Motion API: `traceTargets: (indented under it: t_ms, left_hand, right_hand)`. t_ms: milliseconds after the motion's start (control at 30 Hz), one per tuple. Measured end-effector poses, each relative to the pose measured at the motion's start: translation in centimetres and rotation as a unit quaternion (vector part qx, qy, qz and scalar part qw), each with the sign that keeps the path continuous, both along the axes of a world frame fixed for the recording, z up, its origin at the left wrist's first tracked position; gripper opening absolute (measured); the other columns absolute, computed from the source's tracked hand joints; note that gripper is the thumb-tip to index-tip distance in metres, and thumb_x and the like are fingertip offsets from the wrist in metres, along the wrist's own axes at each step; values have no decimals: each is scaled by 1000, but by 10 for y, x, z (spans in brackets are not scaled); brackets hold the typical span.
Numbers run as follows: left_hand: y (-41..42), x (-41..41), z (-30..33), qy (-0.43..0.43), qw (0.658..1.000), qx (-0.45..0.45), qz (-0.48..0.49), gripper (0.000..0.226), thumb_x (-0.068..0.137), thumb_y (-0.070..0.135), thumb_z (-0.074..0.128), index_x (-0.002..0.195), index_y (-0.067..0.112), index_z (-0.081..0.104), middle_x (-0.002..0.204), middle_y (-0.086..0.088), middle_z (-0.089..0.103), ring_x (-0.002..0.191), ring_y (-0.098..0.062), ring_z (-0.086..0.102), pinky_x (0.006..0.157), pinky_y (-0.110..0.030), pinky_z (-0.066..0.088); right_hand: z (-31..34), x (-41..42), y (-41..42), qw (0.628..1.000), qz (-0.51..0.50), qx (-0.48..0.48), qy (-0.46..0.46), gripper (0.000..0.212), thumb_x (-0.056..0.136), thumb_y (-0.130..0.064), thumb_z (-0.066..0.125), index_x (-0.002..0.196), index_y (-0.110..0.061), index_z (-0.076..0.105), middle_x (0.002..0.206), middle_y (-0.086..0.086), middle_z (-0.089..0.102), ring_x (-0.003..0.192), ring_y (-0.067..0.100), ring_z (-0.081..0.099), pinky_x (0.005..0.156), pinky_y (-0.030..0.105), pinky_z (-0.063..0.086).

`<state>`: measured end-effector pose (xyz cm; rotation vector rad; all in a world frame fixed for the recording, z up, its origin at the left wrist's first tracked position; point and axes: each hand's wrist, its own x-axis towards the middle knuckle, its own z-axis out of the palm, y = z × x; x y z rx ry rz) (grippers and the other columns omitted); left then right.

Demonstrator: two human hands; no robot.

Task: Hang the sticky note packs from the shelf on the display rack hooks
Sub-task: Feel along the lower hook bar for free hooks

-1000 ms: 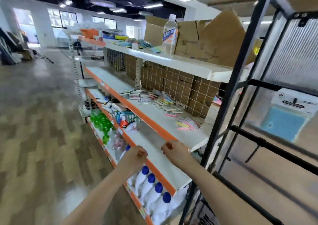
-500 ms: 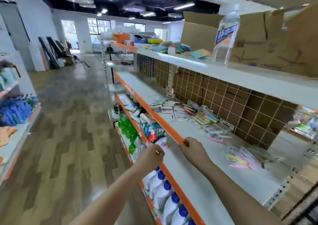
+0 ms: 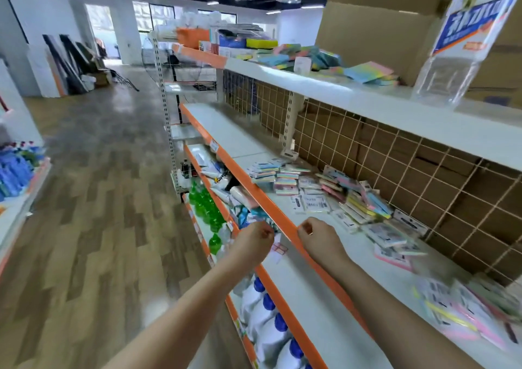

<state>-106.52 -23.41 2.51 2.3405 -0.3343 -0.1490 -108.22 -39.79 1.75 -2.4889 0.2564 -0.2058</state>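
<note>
Colourful sticky note packs (image 3: 364, 207) lie scattered on the white middle shelf (image 3: 316, 292) with its orange front edge. More packs (image 3: 463, 315) lie at the right, and a stack of them (image 3: 271, 175) sits further back. My left hand (image 3: 255, 241) is curled into a fist in front of the orange edge and holds nothing. My right hand (image 3: 317, 237), also a fist with nothing in it, hovers over the shelf's front, just short of the nearest packs. The display rack is out of view.
A wire grid backs the shelf. The top shelf carries pastel note pads (image 3: 367, 72), a clear water bottle (image 3: 463, 43) and cardboard boxes (image 3: 375, 35). Lower shelves hold green bottles (image 3: 206, 207) and white bottles with blue caps (image 3: 271, 323). A wooden aisle floor runs to the left.
The view has swung left, away from the black display rack, and moved closer to the shelf. Both fists stay curled and now sit nearer the sticky note packs.
</note>
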Motion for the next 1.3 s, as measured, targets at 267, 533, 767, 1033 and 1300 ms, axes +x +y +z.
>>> traceTargets:
  t_ms: [267,533,767,1033,1300]
  left_hand:
    - [-40,127,-14,-15,997,12,-77,24,93,11,42,104,9,63,104,-8,66,94,-27,62,82,-37,52]
    - [-76,234,-32,-42,982,45,-177,30,91,9,47,119,15,56,121,-6,60,112,-25,55,87,-32,46]
    - [-94,280,-57,-152,953,126,-230,45,87,5,52,130,13,41,131,-10,46,125,-28,36,98,-34,36]
    - [-100,294,-85,-256,917,205,-226,43,96,16,43,139,14,38,140,-7,46,133,-25,37,110,-37,25]
    - [-101,315,-88,-290,896,241,-234,52,93,19,52,141,15,33,141,-7,41,134,-27,34,110,-40,26]
  right_hand:
    - [-23,98,-24,995,-93,-14,10,17,95,-21,48,102,-11,60,112,11,60,105,26,55,84,32,42]
    - [-43,166,-44,977,-199,-52,62,32,95,-30,45,123,-15,52,127,9,53,117,27,45,84,30,37]
    - [-76,183,-43,953,-245,-110,140,54,92,-49,50,130,-12,44,140,11,36,129,31,31,102,37,29]
    - [-83,184,-36,937,-282,-165,124,62,91,-46,55,138,-9,37,138,6,41,131,23,36,105,30,30]
    - [-79,185,-28,925,-300,-196,129,50,95,-38,50,135,-9,41,132,6,46,125,23,39,101,32,35]
